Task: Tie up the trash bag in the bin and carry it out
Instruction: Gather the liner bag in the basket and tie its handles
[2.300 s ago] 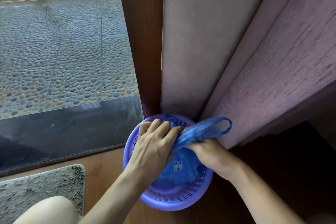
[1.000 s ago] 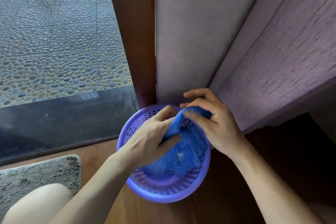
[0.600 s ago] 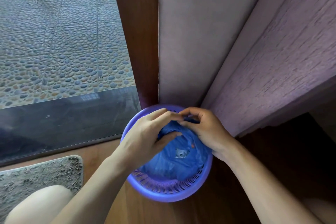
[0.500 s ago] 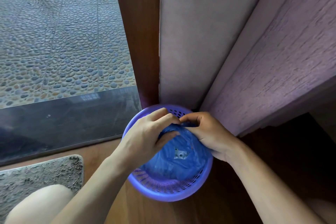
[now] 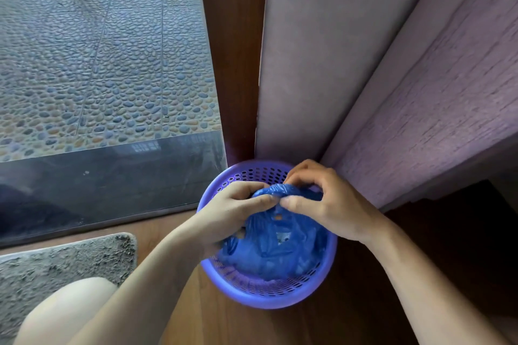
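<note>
A blue plastic trash bag (image 5: 276, 249) sits inside a round purple perforated bin (image 5: 263, 291) on the wooden floor, in the corner by the curtain. My left hand (image 5: 232, 213) and my right hand (image 5: 328, 202) meet over the bin, each pinching a twisted strand of the bag's top between thumb and fingers. The bunched strand arches between the two hands. Part of the bag's left side is hidden under my left hand.
A purple curtain (image 5: 437, 98) hangs to the right of the bin, a brown wooden door frame (image 5: 232, 50) stands behind it. Glass with pebble paving (image 5: 98, 59) outside fills the left. A grey shaggy mat (image 5: 56, 269) and my knee (image 5: 64, 314) are at lower left.
The loose handle loop held out to the right has been drawn in over the bin. Both hands have come together and now pinch the bag's top thumb to thumb.
</note>
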{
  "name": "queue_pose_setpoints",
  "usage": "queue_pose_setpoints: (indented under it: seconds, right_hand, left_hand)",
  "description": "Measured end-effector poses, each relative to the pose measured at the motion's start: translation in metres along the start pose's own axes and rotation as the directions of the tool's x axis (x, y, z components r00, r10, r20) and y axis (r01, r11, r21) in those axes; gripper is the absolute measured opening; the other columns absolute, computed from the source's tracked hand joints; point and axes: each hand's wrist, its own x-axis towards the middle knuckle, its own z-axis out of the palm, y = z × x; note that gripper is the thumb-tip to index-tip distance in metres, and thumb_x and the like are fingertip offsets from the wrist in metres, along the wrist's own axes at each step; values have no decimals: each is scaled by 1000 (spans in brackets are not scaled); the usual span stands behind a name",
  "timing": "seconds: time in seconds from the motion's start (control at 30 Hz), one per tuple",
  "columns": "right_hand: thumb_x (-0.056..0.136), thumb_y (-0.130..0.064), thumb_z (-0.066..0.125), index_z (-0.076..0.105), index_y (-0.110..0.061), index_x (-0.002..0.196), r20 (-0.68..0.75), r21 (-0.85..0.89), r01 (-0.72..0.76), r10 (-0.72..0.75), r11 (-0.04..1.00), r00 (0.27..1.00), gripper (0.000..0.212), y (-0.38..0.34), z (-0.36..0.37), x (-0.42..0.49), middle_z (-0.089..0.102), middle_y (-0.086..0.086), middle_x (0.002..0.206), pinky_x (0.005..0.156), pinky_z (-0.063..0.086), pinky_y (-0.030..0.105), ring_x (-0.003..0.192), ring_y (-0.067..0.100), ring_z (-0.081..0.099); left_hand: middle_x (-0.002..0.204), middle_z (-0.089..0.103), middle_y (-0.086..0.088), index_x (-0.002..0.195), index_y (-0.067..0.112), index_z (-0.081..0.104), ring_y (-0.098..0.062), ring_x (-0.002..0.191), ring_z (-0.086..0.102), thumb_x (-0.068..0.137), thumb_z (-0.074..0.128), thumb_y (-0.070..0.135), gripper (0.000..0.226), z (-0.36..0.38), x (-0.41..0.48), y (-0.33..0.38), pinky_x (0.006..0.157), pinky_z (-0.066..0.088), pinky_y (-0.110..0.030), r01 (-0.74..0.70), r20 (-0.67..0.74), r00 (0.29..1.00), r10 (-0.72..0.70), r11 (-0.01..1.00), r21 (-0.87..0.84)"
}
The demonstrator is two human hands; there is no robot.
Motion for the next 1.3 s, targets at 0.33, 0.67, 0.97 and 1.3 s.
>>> queue_pose_setpoints:
  seconds: [0.33, 0.67, 0.97, 1.3]
  right_hand:
    - [87, -30, 73, 78, -25, 95, -318, -102, 67, -96, 993, 943, 11, 9, 9, 1, 56, -7, 85, 69, 40, 12, 79, 6, 58]
    - [77, -37, 81, 60, -22, 99, -109, -249, 234, -267, 940, 957, 34, -6, 8, -13, 61, -16, 89, 77, 42, 14, 87, 8, 57]
    - [75, -27, 61, 60, -20, 66, -156, -249, 60, -101, 967, 983, 12, -14, 9, -18, 52, -9, 53, 54, 33, 14, 54, 6, 48]
    - [87, -45, 64, 52, 15, 81, 67, 484, -181, 170, 856, 983, 61, -8, 4, -10, 51, 13, 78, 66, 42, 31, 71, 24, 46]
  left_hand:
    - [71, 57, -1, 78, 15, 65, -4, 42, 27, 89, 59, 24, 16, 2, -2, 7, 39, 14, -17, 74, 223, 975, -3, 947, -311]
    - [72, 48, -1, 100, 16, 70, -5, 45, 26, 92, 63, 26, 15, -1, 2, 3, 40, 18, -18, 46, 109, 994, -13, 950, -309]
    - [71, 46, -7, 98, -2, 60, -11, 50, 32, 86, 71, 34, 39, -1, 4, 0, 48, 16, -22, -19, -17, 1000, 18, 999, -34]
    - [71, 48, -14, 80, 15, 61, -18, 60, 41, 85, 60, 56, 42, -14, 14, -13, 54, 38, -40, -233, -143, 936, 321, 873, 428]
